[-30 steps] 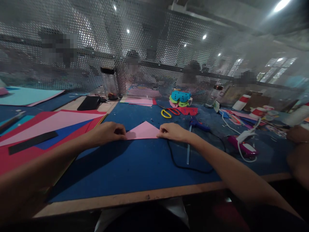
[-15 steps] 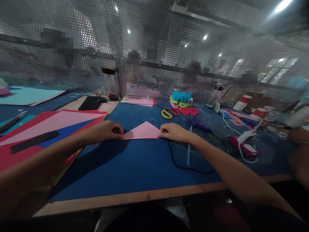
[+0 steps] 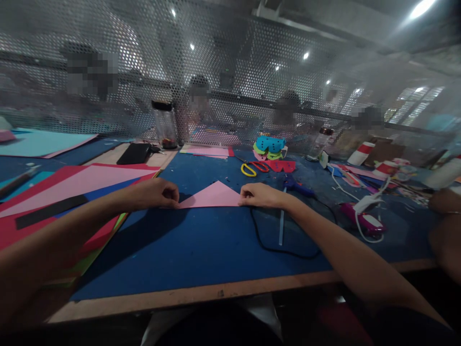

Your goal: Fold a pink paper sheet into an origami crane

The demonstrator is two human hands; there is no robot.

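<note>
A pink sheet of paper (image 3: pixel 216 196), folded into a triangle, lies on the blue tabletop with its point facing away from me and its long edge toward me. My left hand (image 3: pixel 158 193) pinches the left end of that edge, fingers curled. At the opposite end my right hand (image 3: pixel 256 194) presses its fingertips together on the right corner. Both corners are hidden under the fingers. Beyond the paper lie scissors (image 3: pixel 249 169) with one yellow and one red handle loop.
At left, coloured sheets (image 3: pixel 101 179) carry a black strip (image 3: pixel 52 211). A blue glue gun (image 3: pixel 298 186) with its cable lies near my right forearm. Farther back stand a jar (image 3: pixel 164 126), paper masks (image 3: pixel 271 144) and a perforated screen (image 3: pixel 230 72). Another person's arm (image 3: pixel 446 226) is at right.
My left hand has slid slightly left along the long edge, exposing more pink paper. My right hand has shifted a little to the right. The paper stays in place.
</note>
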